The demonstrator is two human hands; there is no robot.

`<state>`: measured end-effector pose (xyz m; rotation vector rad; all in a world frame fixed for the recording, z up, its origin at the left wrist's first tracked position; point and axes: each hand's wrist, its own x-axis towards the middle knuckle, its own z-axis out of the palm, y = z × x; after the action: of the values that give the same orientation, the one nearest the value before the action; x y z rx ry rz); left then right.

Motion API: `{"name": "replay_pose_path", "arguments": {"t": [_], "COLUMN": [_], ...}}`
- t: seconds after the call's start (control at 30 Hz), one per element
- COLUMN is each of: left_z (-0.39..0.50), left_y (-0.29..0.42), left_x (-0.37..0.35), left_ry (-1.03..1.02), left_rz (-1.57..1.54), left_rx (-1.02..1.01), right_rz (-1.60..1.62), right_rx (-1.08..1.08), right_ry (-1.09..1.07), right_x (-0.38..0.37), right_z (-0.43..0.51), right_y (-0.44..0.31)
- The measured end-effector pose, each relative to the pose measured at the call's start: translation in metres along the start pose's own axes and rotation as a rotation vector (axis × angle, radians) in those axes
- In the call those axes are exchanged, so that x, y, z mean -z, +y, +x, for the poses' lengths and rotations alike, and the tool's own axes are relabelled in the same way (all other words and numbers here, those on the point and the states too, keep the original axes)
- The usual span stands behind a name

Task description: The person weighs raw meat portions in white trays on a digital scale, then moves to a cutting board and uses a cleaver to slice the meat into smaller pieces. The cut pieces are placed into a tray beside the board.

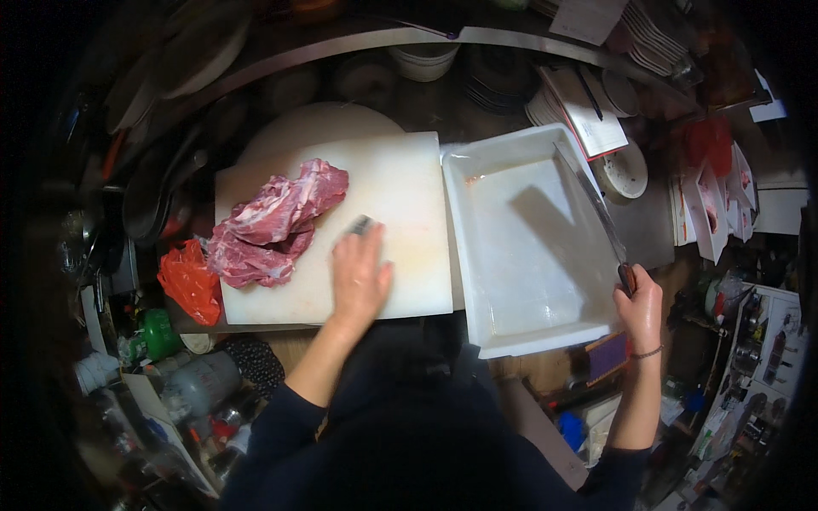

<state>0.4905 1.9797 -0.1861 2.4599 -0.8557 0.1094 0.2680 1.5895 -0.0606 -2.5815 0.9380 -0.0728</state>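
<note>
My left hand is over the white cutting board, its fingers on a small dark grey object that is too blurred to name. Large pieces of raw red meat lie on the board's left half, to the left of that hand. In my right hand is a long knife, held by its brown handle, its blade pointing up and left across the right side of a white plastic tray. The tray stands just right of the board, with wet patches and a small reddish bit inside.
A red plastic bag lies beside the board's left edge. Behind the tray are a notebook with a pen and a white bowl. A metal shelf with stacked dishes runs along the back. Pans stand at the left.
</note>
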Motion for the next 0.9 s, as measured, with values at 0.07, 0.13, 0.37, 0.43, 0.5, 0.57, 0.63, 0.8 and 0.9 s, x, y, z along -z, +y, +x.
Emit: {"name": "replay_pose_path", "arguments": {"t": [0.07, 0.13, 0.37, 0.43, 0.5, 0.57, 0.63, 0.8, 0.9], "left_z": [-0.015, -0.028, -0.065, -0.083, -0.101, -0.119, -0.138, -0.193, -0.244], "left_y": [0.03, 0.06, 0.114, 0.126, 0.134, 0.139, 0.137, 0.085, 0.039], "left_x": [-0.006, -0.021, -0.079, -0.08, -0.074, -0.061, -0.042, 0.031, 0.092], "left_ry": [-0.28, -0.617, -0.578, -0.468, -0.382, -0.316, -0.2, -0.004, 0.208], "left_rz": [-0.46, -0.798, -1.072, -1.119, -1.159, -1.249, -1.305, -1.616, -1.692], "left_rx": [0.139, 0.369, 0.561, 0.611, 0.616, 0.62, 0.568, 0.583, 0.608], "right_rz": [0.0, -0.003, -0.041, 0.005, 0.091, 0.4, 0.573, 0.425, 0.021], "right_rx": [0.007, 0.027, 0.106, 0.144, 0.206, 0.103, -0.009, 0.022, -0.027], "right_ry": [-0.012, -0.011, -0.021, -0.023, 0.012, -0.036, 0.004, 0.223, 0.2], "right_x": [0.008, 0.013, 0.037, 0.049, 0.063, 0.083, 0.098, 0.11, 0.108], "right_z": [-0.004, -0.009, -0.047, -0.065, -0.088, -0.112, -0.128, -0.132, -0.148], "right_y": [-0.006, -0.012, -0.024, -0.022, -0.019, -0.017, -0.017, -0.036, -0.055]}}
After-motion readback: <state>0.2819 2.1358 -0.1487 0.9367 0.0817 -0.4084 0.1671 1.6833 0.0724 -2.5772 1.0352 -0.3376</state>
